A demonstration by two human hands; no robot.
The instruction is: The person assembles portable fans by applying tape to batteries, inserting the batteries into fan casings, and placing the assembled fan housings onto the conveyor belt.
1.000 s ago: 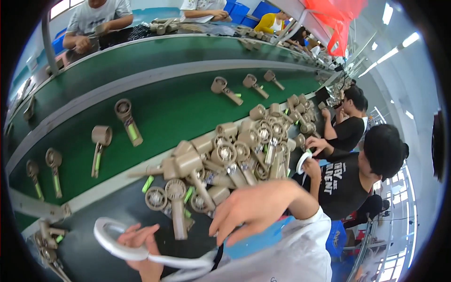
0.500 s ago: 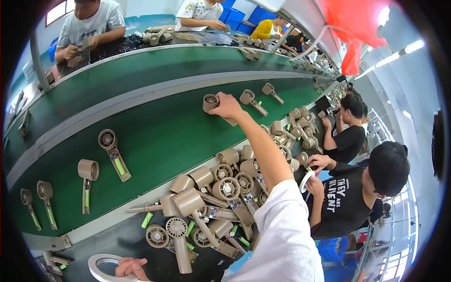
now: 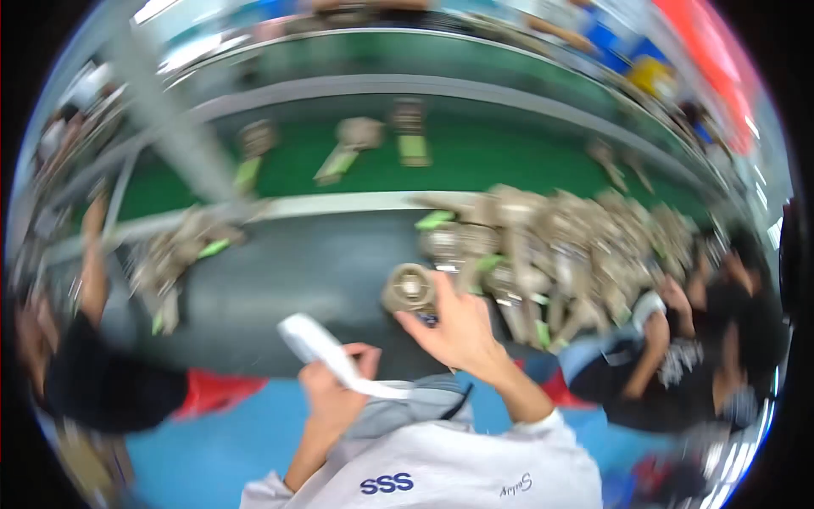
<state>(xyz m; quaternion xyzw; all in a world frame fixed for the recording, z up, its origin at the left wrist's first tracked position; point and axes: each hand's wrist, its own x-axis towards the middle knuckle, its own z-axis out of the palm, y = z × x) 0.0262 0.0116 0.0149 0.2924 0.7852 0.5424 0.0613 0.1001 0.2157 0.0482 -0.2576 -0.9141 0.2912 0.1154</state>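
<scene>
My right hand (image 3: 462,332) is closed on a beige handheld fan (image 3: 409,284), gripping it by the side of its round head just above the dark worktop (image 3: 331,271). The grille of the fan faces up; its handle is mostly hidden by the hand. To the left, my left hand (image 3: 332,394) is closed on a white tape roll (image 3: 318,346), held tilted over the near edge of the worktop. A large heap of beige fans (image 3: 585,254) with green battery cells lies right of my right hand. Motion blurs much of the picture.
Behind the worktop runs a green conveyor belt (image 3: 500,157), carrying several fans (image 3: 360,134). A smaller fan pile (image 3: 174,259) lies at the left. Co-workers sit on both sides, one in a black sleeve (image 3: 110,373). A grey post (image 3: 182,127) rises at the left.
My right hand has come back from the conveyor to the worktop with a fan in it. My left hand has lifted the tape roll. The view has swung left and down.
</scene>
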